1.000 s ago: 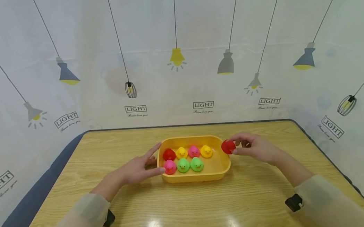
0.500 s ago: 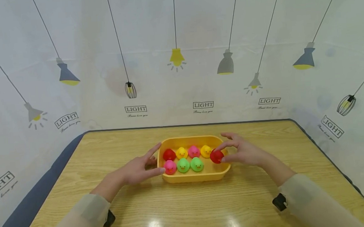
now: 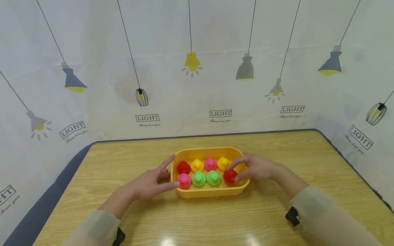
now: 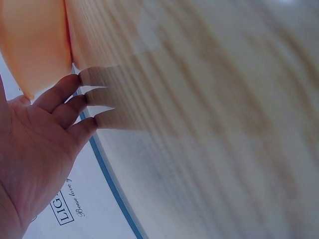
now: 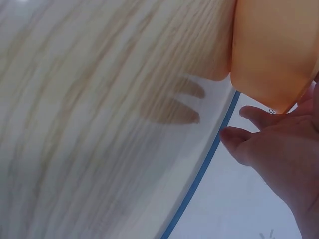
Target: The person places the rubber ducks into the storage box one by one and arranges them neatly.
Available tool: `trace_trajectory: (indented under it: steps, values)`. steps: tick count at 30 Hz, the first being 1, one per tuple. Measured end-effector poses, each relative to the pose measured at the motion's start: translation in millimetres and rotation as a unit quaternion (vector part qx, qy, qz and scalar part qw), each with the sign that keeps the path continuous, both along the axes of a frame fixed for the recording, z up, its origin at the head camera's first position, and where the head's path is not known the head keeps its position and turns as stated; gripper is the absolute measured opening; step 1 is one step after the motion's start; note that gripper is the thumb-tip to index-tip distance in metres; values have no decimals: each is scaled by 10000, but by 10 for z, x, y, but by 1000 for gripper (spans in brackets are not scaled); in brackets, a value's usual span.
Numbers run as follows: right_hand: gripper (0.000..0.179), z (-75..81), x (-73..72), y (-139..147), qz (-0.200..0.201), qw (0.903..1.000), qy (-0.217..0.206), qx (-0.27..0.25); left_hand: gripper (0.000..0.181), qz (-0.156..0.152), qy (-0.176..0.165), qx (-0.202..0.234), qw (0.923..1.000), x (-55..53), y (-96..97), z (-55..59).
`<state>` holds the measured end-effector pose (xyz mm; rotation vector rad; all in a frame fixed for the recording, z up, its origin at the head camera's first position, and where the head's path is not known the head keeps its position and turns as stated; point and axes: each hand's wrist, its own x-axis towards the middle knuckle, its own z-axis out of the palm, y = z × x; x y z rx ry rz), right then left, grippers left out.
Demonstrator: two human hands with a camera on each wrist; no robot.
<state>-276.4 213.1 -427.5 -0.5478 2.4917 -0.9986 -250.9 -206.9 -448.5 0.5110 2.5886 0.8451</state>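
In the head view my right hand (image 3: 258, 167) reaches over the right end of an orange-yellow tray (image 3: 209, 193). Thumb and index finger pinch a red toy duck (image 3: 230, 176) in the front right of the tray. At the left end my left hand (image 3: 149, 184) touches the rim, thumb and index finger spread and fairly straight. Behind lie another red duck (image 3: 183, 167), a yellow duck (image 3: 197, 166), a pink duck (image 3: 210, 164) and a second yellow duck (image 3: 223, 163). In front are a pink duck (image 3: 184, 181) and two green ducks (image 3: 206, 179). Both wrist views show only the tray's outer wall (image 4: 37, 40).
The tray stands mid-table on a wood-grain tabletop (image 3: 203, 224) with a dark far edge. A pale backdrop (image 3: 172, 102) printed with hanging lamps rises behind and at both sides. Each sleeve has a small black device (image 3: 292, 216) at the wrist.
My right hand has carried the red duck leftward from the tray's right rim and down into the front right of the tray, beside the green duck. My left hand has stayed put.
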Motion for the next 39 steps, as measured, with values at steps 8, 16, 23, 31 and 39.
trace_trajectory:
  steps: [8, 16, 23, 31, 39]
  values:
    - [25, 16, 15, -72, -134, 9990, -50, 414, 102, 6, -4, 16, 10000, -7, 6, -1]
    - [30, 17, 20, -140, -280, 9973, -49, 675, 102, 20, -4, 20, 10000, -6, -4, -3]
    - [30, 10, 23, -168, -343, 9978, -167, 541, 102, -4, 11, 43, 10000, 7, -7, 11]
    - [28, 5, 36, -172, -431, 9977, -160, 490, 102, 39, 1, 18, 10000, 7, 7, 11]
    - [29, 4, 39, -153, -396, 9981, -184, 424, 101, 57, -8, 18, 10000, -7, 9, -19]
